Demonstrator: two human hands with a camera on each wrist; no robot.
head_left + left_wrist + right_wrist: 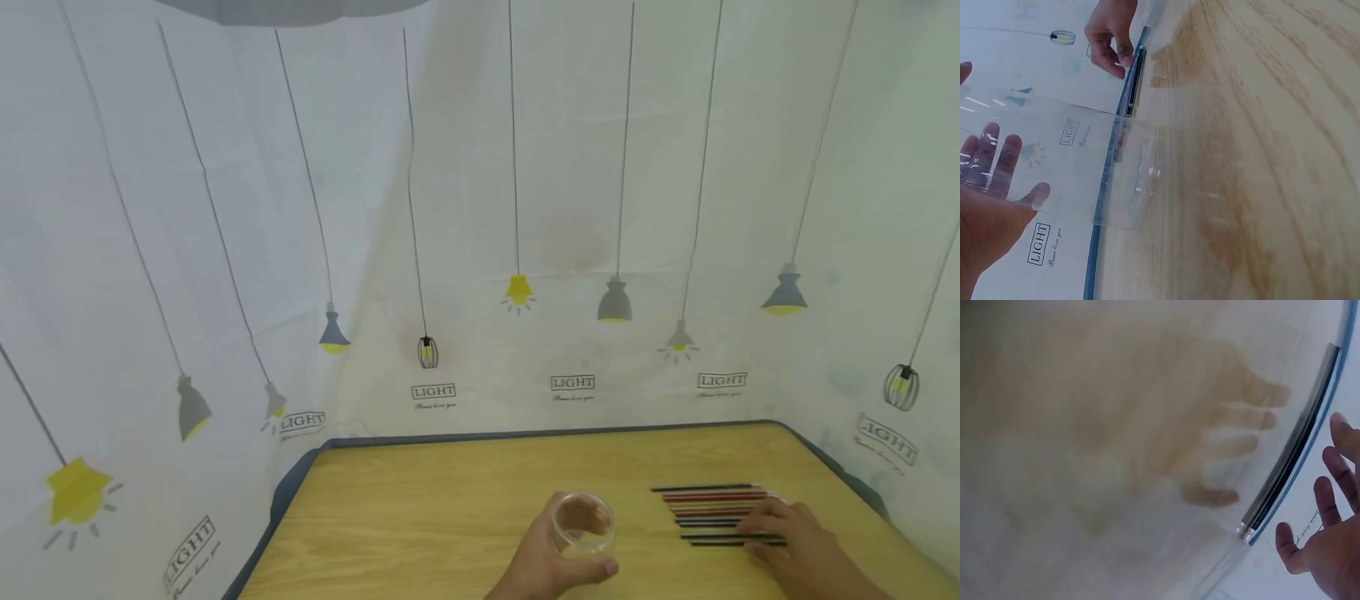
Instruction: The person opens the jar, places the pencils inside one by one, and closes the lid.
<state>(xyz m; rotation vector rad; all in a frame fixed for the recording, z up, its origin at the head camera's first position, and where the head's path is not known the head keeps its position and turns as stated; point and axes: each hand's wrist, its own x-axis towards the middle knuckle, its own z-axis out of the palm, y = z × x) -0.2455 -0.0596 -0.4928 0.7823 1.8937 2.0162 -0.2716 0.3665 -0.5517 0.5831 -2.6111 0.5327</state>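
A clear, see-through cup (pixel 585 542) stands upright in the grip of my left hand (pixel 542 557), its round mouth facing up in the head view. In the left wrist view, the fingers show through the wall of the cup (pixel 1138 181), which holds nothing visible. To the right, several thin pencils (pixel 712 497), dark and red, lie side by side in a row on the table. My right hand (pixel 791 533) is over their right ends. The right wrist view shows that hand (pixel 1335 550) with fingers spread, close above the pencils (pixel 1291 450), nothing in its grasp.
The wood-patterned table (pixel 420 500) has a dark blue edge (pixel 525 435) along its back and sides. Behind it and at both sides hangs a white curtain (pixel 465 208) printed with lamps and the word LIGHT.
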